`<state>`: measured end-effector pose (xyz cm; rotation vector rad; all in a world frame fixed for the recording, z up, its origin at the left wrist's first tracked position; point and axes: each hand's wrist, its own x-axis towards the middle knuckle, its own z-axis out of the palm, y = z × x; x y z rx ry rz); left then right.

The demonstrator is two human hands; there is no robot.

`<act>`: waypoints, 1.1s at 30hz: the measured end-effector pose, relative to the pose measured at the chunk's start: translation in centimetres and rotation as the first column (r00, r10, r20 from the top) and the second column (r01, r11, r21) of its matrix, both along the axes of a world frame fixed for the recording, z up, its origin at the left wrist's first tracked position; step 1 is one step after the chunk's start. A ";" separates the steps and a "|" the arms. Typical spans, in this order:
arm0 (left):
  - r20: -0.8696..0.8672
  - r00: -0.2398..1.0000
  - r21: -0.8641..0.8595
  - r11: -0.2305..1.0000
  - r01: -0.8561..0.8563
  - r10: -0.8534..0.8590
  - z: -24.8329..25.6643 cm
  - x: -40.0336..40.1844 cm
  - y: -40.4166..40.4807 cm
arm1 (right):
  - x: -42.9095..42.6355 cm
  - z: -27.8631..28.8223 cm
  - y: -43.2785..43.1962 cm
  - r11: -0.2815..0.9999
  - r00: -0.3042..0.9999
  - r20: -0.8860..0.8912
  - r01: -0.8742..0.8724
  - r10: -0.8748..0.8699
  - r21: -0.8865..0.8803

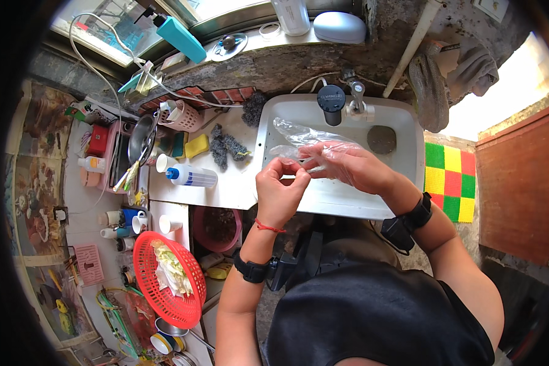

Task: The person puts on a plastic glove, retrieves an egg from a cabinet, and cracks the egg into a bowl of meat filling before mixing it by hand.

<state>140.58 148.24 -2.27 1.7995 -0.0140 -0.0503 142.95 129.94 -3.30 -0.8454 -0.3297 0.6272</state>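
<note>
Over the front part of a white sink (338,201), a clear thin plastic glove or bag (302,132) is spread between both hands. My left hand (281,183) pinches its edge between thumb and forefinger, above the sink's left rim. The plastic lies over the fingers and palm of my right hand (347,164), whose fingers point left; whether it is pulled on or only held cannot be told. Behind the hands stand a metal tap (357,98) and a black round device (331,103). A round drain (381,139) shows at the sink's right.
Left of the sink lie grey scouring pads (219,146), a yellow sponge (196,146) and a blue-capped bottle (192,176). A red plastic colander (148,283) holds leafy cabbage (171,270) at the lower left. A pink basin (217,228) sits below the counter. A teal pump bottle (181,39) stands on the sill.
</note>
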 end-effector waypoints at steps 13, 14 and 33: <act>0.028 0.993 0.134 0.985 0.111 -0.115 0.3 -0.3 1.1 | -0.1 0.6 -0.1 0.986 0.999 0.033 -0.023 0.029 -0.167; 0.094 0.989 0.181 0.979 0.096 -0.114 0.2 -0.3 0.9 | -0.1 0.6 -0.1 0.982 0.999 0.036 -0.024 0.031 -0.188; -0.095 0.979 -0.174 0.971 0.163 -0.182 -1.1 0.3 1.2 | 0.5 0.1 -0.1 0.984 0.991 0.130 0.059 -0.037 -0.171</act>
